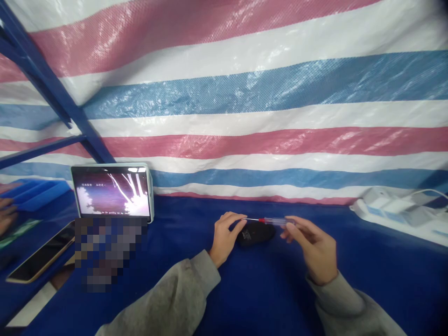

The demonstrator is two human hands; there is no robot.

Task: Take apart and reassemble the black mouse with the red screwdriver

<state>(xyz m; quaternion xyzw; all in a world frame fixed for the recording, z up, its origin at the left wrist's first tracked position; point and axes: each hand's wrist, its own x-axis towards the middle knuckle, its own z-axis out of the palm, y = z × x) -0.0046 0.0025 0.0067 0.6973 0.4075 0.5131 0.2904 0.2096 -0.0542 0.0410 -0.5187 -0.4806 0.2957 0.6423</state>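
My right hand (313, 242) grips a small screwdriver (278, 221) by its clear handle, between thumb and fingers. The screwdriver lies nearly level, with a red collar and a thin metal shaft pointing left. At the shaft's tip, the thumb and forefinger of my left hand (226, 235) are pinched together; whatever they hold there is too small to make out. Just below the shaft, a black rounded object (254, 234), which looks like an upturned computer mouse with printed text, rests on the blue table (259, 294) between my hands.
A tablet (112, 191) showing a video stands at the left. Nearby lie a phone (40, 254), a blue tray (42, 193) and a pixelated patch. Another person's hand (7, 214) is at the far left edge. A white power strip (402, 217) with plugs sits at right.
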